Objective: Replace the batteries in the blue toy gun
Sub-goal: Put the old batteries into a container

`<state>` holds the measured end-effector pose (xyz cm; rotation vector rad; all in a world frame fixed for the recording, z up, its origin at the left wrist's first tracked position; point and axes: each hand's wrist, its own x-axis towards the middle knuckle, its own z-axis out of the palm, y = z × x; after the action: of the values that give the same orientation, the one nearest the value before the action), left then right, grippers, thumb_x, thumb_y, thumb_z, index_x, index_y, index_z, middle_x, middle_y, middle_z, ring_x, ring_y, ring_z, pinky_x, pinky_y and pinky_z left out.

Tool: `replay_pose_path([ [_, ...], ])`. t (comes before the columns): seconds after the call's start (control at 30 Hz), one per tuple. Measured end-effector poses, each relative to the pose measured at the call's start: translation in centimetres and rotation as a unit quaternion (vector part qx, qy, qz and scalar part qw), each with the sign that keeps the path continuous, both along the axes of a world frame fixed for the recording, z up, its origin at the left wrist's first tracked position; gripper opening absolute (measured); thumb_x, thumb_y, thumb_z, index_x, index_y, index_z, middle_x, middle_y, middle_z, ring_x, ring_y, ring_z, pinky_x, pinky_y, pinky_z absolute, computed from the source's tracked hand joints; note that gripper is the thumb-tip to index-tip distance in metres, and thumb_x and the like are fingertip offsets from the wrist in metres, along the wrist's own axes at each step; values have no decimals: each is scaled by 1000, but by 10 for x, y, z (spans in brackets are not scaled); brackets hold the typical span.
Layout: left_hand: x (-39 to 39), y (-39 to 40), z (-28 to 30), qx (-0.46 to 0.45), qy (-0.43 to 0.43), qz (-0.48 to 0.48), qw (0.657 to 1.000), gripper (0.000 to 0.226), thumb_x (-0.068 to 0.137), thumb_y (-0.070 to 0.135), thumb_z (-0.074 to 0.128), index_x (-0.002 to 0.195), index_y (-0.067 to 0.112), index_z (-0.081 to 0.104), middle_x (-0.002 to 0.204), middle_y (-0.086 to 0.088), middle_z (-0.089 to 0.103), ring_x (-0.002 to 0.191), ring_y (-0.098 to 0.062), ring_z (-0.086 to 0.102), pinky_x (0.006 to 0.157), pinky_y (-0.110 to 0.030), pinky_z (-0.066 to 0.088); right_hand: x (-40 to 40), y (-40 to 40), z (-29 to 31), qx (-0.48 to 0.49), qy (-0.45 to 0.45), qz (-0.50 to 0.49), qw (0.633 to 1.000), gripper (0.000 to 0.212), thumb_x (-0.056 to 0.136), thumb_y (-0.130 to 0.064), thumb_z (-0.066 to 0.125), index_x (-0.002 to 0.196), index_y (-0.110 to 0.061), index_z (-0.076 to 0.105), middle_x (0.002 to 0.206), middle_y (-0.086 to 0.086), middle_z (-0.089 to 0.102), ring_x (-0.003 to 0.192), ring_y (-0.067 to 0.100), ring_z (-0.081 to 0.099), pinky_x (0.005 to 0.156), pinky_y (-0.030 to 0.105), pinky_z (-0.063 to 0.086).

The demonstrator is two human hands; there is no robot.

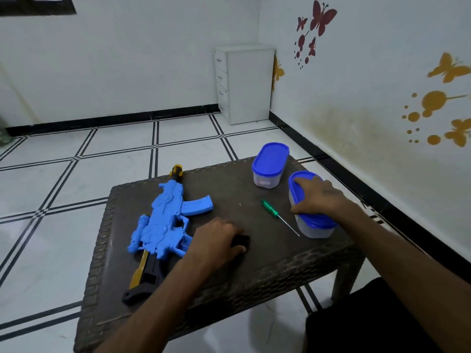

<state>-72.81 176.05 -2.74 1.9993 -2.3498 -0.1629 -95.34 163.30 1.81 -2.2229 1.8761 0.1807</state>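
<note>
Low dark woven table [267,253], seen from above, on a white tiled floor [63,174] with black lines.

Blue toy gun [163,225]: flat on the table's 9 o'clock side, lengthwise from 7 to 12 o'clock. Black-and-yellow muzzle tip toward 12, black-and-yellow stock toward 7, just over the near edge. Blue magazine jutting toward 3 o'clock.

Left hand [216,242]: palm down on the table just at the gun's 3 o'clock side, near the grip. Fingers curled over a small black piece [242,240], thumb beneath it; piece mostly hidden, identity not clear.

Green-handled screwdriver [271,208]: loose on the table between the two hands, handle toward 11 o'clock, thin shaft toward 5, tip close to the near tub.

Near tub [316,226]: clear oval body, blue lid, at the table's 3 o'clock edge. Contents not visible.

Right hand [317,197]: resting on top of the near tub's lid, fingers spread wide across it, thumb down the side toward 9 o'clock.

Far tub [270,164]: same kind, blue lid shut, at the 1 o'clock corner, just apart from the near tub. Something pale inside, too blurred to name.

White drawer cabinet [244,84]: in the room corner at 12 o'clock, well away from the table.

Butterfly stickers [322,17]: red and yellow, on the wall at 2 o'clock.
</note>
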Motion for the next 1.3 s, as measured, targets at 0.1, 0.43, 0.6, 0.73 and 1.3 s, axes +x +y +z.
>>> replay_pose_path([
  [0.1,4,1,-2,4,0,2,1000,42,88,47,60,127,30,58,127,5,58,119,-19,50,92,-38,48,-1,4,0,5,-8,35,999,83,81,-42,72,149,-29,27,154,13,28,135,39,35,103,49,41],
  [0.43,4,0,0,-5,-7,6,1000,42,88,47,60,127,32,57,126,5,58,117,-18,52,89,-36,49,-9,-3,-3,35,-5,-15,999,115,75,-59,74,157,-26,1,158,22,17,137,42,37,107,51,42],
  [0.6,1,-3,7,-33,14,14,999,48,90,51,56,135,32,53,132,6,57,121,-16,51,94,-35,47,-18,-12,11,46,12,25,999,114,74,-43,81,156,-22,5,148,16,39,127,36,48,98,45,48],
  [0.73,-10,-11,11,-44,49,10,998,47,92,51,54,135,32,53,132,6,57,122,-14,51,97,-35,47,-28,-29,28,66,65,82,992,133,66,-12,88,157,-24,-9,158,12,26,137,35,39,104,46,46],
  [1.3,-102,-105,27,59,319,54,945,50,80,41,74,116,17,49,109,0,56,93,-12,54,67,-22,46,-106,-48,10,55,-164,-185,967,44,91,-29,71,120,1,55,99,20,68,80,27,68,69,36,60],
])
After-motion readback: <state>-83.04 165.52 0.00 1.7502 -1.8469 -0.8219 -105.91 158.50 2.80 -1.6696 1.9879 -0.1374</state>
